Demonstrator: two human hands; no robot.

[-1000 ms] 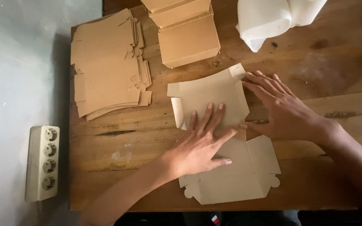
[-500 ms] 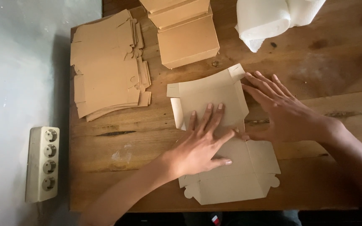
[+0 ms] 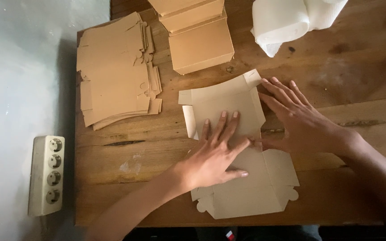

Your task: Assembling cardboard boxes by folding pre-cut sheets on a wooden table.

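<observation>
A flat die-cut cardboard box blank [image 3: 246, 192] lies unfolded on the wooden table [image 3: 121, 156]. My left hand [image 3: 215, 154] presses flat on its middle, fingers spread and pointing away from me. My right hand [image 3: 300, 120] rests at the blank's right edge, fingers spread on the wood, thumb touching the cardboard near its middle fold. The blank's far panel [image 3: 224, 100] rises slightly along its side flaps. Neither hand grips anything.
A stack of flat cardboard blanks [image 3: 115, 71] lies at the table's far left. Folded cardboard boxes [image 3: 199, 38] are stacked at the far middle. White crumpled paper or plastic [image 3: 291, 20] sits at the far right. A white power strip [image 3: 48, 174] lies on the grey floor to the left.
Both hands stay almost in place on the blank. My right hand has shifted slightly along the blank's right edge.
</observation>
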